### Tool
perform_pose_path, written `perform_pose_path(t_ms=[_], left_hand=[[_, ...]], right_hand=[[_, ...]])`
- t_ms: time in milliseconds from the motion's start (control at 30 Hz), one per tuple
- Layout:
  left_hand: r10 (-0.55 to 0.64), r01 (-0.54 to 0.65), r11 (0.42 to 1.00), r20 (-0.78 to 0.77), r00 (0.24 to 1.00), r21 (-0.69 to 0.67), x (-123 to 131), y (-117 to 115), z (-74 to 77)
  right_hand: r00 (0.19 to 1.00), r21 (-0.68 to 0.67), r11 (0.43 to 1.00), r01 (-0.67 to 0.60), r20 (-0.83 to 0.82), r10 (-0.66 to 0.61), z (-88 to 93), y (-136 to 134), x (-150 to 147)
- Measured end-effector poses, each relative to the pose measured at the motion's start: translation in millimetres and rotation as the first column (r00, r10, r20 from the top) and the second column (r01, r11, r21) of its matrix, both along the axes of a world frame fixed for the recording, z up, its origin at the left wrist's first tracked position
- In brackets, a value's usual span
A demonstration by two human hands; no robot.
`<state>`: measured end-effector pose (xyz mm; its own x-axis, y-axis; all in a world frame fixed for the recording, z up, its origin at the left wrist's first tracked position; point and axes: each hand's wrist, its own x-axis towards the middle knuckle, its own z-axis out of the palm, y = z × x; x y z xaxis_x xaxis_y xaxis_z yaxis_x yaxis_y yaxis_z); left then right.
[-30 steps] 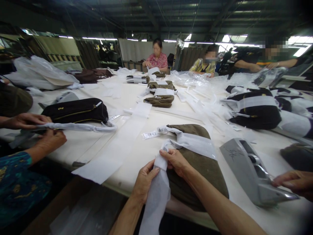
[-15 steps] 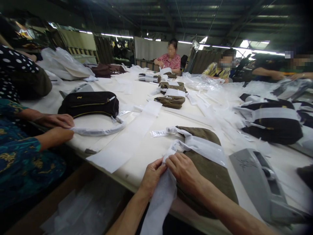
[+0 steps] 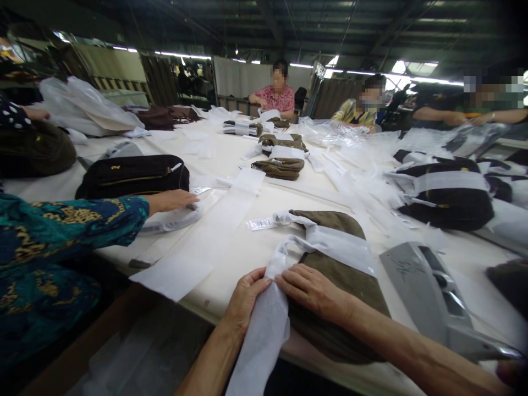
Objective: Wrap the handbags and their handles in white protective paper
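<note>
An olive-brown bag [image 3: 342,286] lies on the table in front of me, with a white band [image 3: 342,247] across its body. Its strap is wound in white wrapping paper [image 3: 264,324], whose loose end hangs over the table edge toward me. My left hand [image 3: 247,297] pinches the paper at its left side. Against the other side, the fingers of my right hand [image 3: 309,289] press the paper at the strap, the wrist over the bag. A tag in a clear sleeve [image 3: 260,224] sticks out near the strap's far end. Paper and fingers hide the strap itself.
A grey tape dispenser [image 3: 421,291] stands right of the bag. A long white paper strip [image 3: 177,275] lies at left, beside a co-worker's sleeve [image 3: 74,220] and a black bag [image 3: 132,175]. Banded bags [image 3: 280,168] lie farther back; black bags [image 3: 449,192] sit at right.
My hands have slid slightly down the wrapped strap toward me, still gripping the paper. The co-worker at left has reached an arm forward over the black bag's strap. The view has shifted slightly.
</note>
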<state>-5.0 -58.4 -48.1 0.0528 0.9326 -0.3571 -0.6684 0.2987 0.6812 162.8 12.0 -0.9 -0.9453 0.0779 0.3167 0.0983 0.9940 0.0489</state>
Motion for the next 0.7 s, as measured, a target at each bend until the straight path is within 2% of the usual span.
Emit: perform_pose_path(t_ms=[100, 200, 267, 300, 333, 367, 400, 433, 467, 500, 533, 600, 667, 700], left_hand=[[-0.026, 0.025, 0.999, 0.024, 0.999, 0.035, 0.5, -2.0, 3.3], [0.022, -0.022, 1.000, -0.018, 1.000, -0.012, 5.2, -2.2, 7.2], [0.062, -0.067, 0.995, -0.067, 0.996, -0.069, 8.0, -1.2, 8.9], [0.070, -0.078, 0.993, -0.089, 0.994, -0.090, 8.8, -0.7, 9.5], [0.070, -0.081, 0.991, -0.106, 0.992, -0.104, 9.1, -0.2, 9.9], [0.063, -0.077, 0.990, -0.119, 0.991, -0.115, 9.0, 0.3, 10.1], [0.055, -0.072, 0.989, -0.134, 0.989, -0.126, 8.6, 0.7, 10.3], [0.048, -0.069, 0.989, -0.149, 0.988, -0.135, 8.2, 1.1, 10.4], [0.042, -0.065, 0.988, -0.163, 0.986, -0.140, 7.9, 1.4, 10.6], [0.037, -0.062, 0.988, -0.174, 0.984, -0.142, 7.7, 1.6, 10.6], [0.036, -0.062, 0.988, -0.184, 0.982, -0.140, 7.8, 1.8, 10.7], [0.033, -0.060, 0.989, -0.198, 0.980, -0.134, 8.3, 1.7, 10.6], [0.030, -0.058, 0.989, -0.201, 0.979, -0.135, 9.0, 1.2, 10.2], [0.030, -0.058, 0.989, -0.197, 0.980, -0.137, 9.2, 0.8, 10.0]], right_hand=[[0.999, -0.042, 0.999, 0.007, -0.047, -0.009, -2.8, -1.1, 0.3], [0.997, -0.118, 0.993, 0.014, -0.069, -0.022, -4.3, -4.5, -0.3], [0.990, -0.275, 0.960, 0.061, -0.103, -0.092, -4.5, -8.8, 0.9], [0.974, -0.401, 0.908, 0.123, -0.127, -0.188, -4.1, -11.6, 2.0], [0.937, -0.552, 0.808, 0.203, -0.130, -0.324, -3.5, -14.6, 3.2], [0.880, -0.709, 0.649, 0.276, -0.086, -0.468, -2.6, -17.5, 4.1], [0.813, -0.836, 0.444, 0.323, 0.005, -0.582, -1.5, -20.1, 4.6], [0.756, -0.913, 0.230, 0.337, 0.116, -0.645, -0.3, -22.2, 4.3], [0.725, -0.946, 0.048, 0.321, 0.212, -0.655, 0.9, -23.5, 3.2], [0.720, -0.954, -0.085, 0.287, 0.273, -0.638, 1.9, -24.1, 1.3], [0.723, -0.953, -0.176, 0.245, 0.301, -0.622, 2.5, -23.9, -1.2], [0.715, -0.942, -0.295, 0.163, 0.318, -0.622, 3.0, -22.1, -7.0], [0.698, -0.920, -0.376, 0.113, 0.343, -0.629, 2.2, -19.7, -11.8], [0.690, -0.912, -0.398, 0.100, 0.351, -0.633, 1.3, -18.7, -13.5]])
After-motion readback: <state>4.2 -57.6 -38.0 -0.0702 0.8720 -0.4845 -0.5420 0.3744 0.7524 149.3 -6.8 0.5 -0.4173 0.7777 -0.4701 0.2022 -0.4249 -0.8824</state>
